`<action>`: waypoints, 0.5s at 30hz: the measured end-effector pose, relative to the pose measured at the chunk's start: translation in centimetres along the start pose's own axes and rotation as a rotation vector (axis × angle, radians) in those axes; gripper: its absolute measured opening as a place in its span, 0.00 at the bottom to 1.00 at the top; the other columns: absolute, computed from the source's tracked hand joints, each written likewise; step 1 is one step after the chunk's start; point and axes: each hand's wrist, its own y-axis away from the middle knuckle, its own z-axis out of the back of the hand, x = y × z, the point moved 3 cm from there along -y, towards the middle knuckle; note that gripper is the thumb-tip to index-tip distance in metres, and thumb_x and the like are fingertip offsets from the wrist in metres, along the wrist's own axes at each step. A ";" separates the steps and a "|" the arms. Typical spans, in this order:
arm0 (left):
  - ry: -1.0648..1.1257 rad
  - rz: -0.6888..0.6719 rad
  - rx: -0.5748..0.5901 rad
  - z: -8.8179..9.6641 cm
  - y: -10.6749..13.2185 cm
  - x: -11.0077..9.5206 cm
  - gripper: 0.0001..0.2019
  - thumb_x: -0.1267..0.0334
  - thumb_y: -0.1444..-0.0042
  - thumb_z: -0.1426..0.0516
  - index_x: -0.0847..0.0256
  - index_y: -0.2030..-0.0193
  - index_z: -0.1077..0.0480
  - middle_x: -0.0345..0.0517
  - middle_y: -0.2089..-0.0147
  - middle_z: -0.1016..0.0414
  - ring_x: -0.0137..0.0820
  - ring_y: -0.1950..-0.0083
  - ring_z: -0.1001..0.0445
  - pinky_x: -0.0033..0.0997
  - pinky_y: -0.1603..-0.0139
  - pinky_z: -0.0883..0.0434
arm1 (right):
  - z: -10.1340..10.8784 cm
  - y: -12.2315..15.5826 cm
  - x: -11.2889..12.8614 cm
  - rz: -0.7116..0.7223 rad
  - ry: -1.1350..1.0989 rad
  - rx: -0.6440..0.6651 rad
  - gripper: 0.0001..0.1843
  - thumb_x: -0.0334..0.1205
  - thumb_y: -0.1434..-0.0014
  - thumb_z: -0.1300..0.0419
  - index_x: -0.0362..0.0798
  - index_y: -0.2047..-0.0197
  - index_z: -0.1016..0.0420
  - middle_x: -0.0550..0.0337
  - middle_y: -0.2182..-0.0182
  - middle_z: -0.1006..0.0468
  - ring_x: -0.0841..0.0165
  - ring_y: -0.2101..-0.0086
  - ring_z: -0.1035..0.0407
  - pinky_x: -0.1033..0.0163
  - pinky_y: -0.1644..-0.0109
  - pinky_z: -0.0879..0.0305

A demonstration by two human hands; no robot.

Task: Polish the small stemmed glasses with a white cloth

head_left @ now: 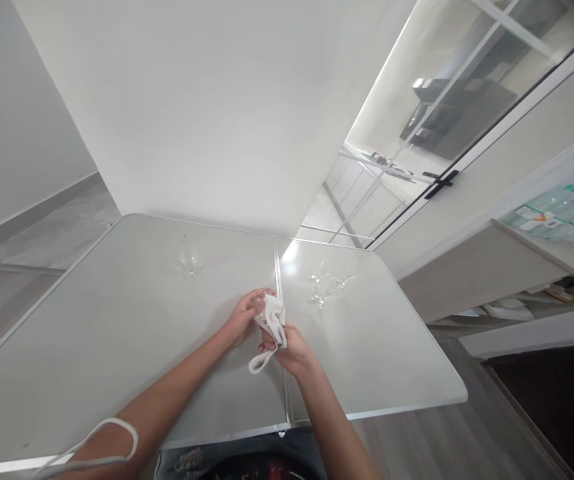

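Note:
Both my hands meet above the middle of a pale grey folding table point(117, 333). My left hand point(244, 313) is closed round a small clear glass point(258, 301) that is mostly hidden by the fingers. My right hand point(291, 348) is closed on a white cloth point(271, 327), which is pressed against the glass and hangs down a little. A single clear glass point(190, 261) stands on the left half of the table. Several clear glasses point(329, 283) stand together on the right half.
A seam point(279, 287) runs down the table's middle. A white wall stands right behind the table. Glass doors with a black handle point(441, 185) are at the right. A low counter point(541, 253) with water bottles point(551, 213) lies at far right.

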 end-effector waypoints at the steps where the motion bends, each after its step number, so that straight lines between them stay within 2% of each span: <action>1: 0.059 0.068 0.035 0.0 0.0 0.0 0.27 0.48 0.43 0.35 0.61 0.42 0.28 0.59 0.41 0.24 0.40 0.48 0.23 0.34 0.51 0.27 | -0.7 0.2 -0.2 -0.061 -0.070 0.093 0.13 0.47 0.46 0.34 0.47 0.71 0.29 0.70 0.81 0.42 0.75 0.80 0.49 0.59 0.64 0.32; 3: 0.079 0.125 0.040 0.1 -0.1 0.0 0.26 0.50 0.43 0.34 0.62 0.43 0.28 0.58 0.44 0.23 0.38 0.54 0.21 0.34 0.55 0.26 | -1.5 0.4 -0.4 -0.130 -0.141 0.181 0.10 0.44 0.46 0.36 0.47 0.70 0.29 0.72 0.80 0.45 0.75 0.80 0.52 0.59 0.63 0.32; 5: 0.020 0.093 0.021 0.3 -0.1 -0.1 0.25 0.52 0.45 0.33 0.61 0.45 0.28 0.54 0.51 0.22 0.35 0.59 0.21 0.33 0.58 0.26 | -1.6 0.3 -0.3 -0.086 -0.032 0.130 0.09 0.43 0.46 0.35 0.47 0.67 0.29 0.70 0.79 0.39 0.74 0.78 0.46 0.61 0.63 0.33; 8: -0.090 -0.021 -0.036 0.3 -0.4 -0.1 0.25 0.53 0.48 0.31 0.58 0.47 0.30 0.48 0.54 0.23 0.34 0.58 0.21 0.34 0.55 0.25 | -1.2 0.1 0.4 0.057 0.475 -0.001 0.11 0.38 0.47 0.34 0.47 0.60 0.27 0.62 0.70 0.26 0.68 0.69 0.33 0.63 0.61 0.36; 10: -0.135 -0.073 -0.085 0.2 -0.5 0.0 0.25 0.54 0.49 0.30 0.58 0.48 0.31 0.47 0.54 0.24 0.34 0.55 0.22 0.35 0.52 0.25 | -1.1 0.1 1.0 0.121 0.907 -0.111 0.14 0.33 0.46 0.36 0.45 0.54 0.27 0.57 0.66 0.22 0.65 0.66 0.29 0.64 0.62 0.38; 12: -0.130 -0.111 -0.105 0.2 -0.5 -0.1 0.24 0.55 0.48 0.30 0.58 0.48 0.31 0.47 0.53 0.25 0.34 0.54 0.22 0.35 0.50 0.26 | -1.2 0.3 1.4 0.135 1.219 -0.249 0.16 0.29 0.44 0.39 0.44 0.51 0.27 0.53 0.65 0.21 0.62 0.66 0.28 0.63 0.62 0.39; 14: -0.095 -0.146 -0.060 0.3 -0.3 -0.6 0.24 0.56 0.46 0.31 0.58 0.46 0.32 0.47 0.53 0.26 0.33 0.54 0.22 0.36 0.50 0.25 | -1.6 0.5 1.4 0.124 1.277 -0.318 0.14 0.30 0.42 0.40 0.43 0.51 0.26 0.50 0.66 0.20 0.60 0.66 0.27 0.62 0.62 0.38; 15: -0.078 -0.168 -0.031 0.4 -0.2 -0.9 0.24 0.56 0.45 0.32 0.57 0.45 0.32 0.47 0.53 0.26 0.33 0.55 0.22 0.36 0.50 0.25 | -1.9 0.6 1.2 0.106 1.191 -0.300 0.11 0.33 0.40 0.39 0.44 0.53 0.25 0.50 0.66 0.20 0.60 0.65 0.26 0.61 0.63 0.37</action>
